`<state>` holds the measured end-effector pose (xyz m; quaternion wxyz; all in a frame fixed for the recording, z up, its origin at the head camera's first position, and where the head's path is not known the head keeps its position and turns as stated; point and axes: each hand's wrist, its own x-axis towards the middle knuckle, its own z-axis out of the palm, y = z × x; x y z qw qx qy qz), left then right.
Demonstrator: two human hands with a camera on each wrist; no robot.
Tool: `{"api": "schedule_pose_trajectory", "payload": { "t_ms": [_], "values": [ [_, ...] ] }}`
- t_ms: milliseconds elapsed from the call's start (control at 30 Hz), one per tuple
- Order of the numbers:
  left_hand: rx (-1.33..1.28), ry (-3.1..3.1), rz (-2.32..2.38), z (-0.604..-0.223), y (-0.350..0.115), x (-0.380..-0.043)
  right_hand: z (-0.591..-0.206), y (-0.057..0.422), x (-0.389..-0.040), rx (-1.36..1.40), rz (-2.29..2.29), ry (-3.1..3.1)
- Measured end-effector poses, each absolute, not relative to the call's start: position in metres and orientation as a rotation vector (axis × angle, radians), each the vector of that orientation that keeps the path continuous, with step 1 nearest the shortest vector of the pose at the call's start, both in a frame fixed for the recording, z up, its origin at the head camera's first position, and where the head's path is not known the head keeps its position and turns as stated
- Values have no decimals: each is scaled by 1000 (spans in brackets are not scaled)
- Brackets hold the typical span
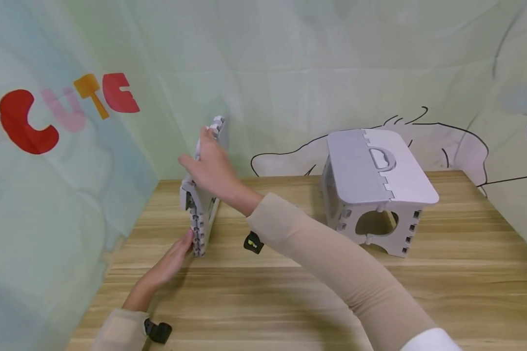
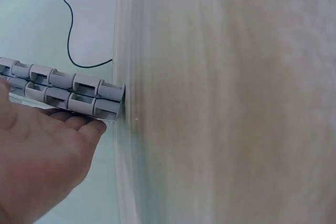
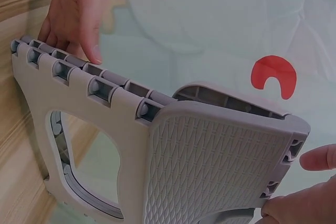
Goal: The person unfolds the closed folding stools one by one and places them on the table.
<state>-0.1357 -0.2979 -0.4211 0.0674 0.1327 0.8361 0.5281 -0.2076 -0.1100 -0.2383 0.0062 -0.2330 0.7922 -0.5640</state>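
Observation:
A grey-white folding step stool (image 1: 212,204), mostly folded flat, stands on edge at the table's left side. Its hinged seat panels (image 3: 215,150) are slightly apart in the right wrist view. My left hand (image 1: 173,263) rests against its left side near the bottom, fingers extended along the hinge edge. In the left wrist view, those fingers (image 2: 79,121) lie along the interlocking hinges. My right hand (image 1: 215,170) is at the stool's upper edge, its thumb spread away to the left. Only part of the right hand (image 3: 310,203) shows in the right wrist view.
A second, unfolded step stool (image 1: 377,165) with a handle slot stands to the right on the wooden table (image 1: 263,292). A printed cloth backdrop (image 1: 268,87) hangs behind and along the left. Black wrist devices (image 1: 160,332) are strapped at the sleeves.

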Motion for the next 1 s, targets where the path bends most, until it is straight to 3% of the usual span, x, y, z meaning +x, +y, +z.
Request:
{"api": "schedule_pose_trajectory", "payload": {
  "t_ms": [1000],
  "values": [
    [349,2414,1651,-422,-304,-138,-231,-132,-209,-763,-1638,2509]
  ]
}}
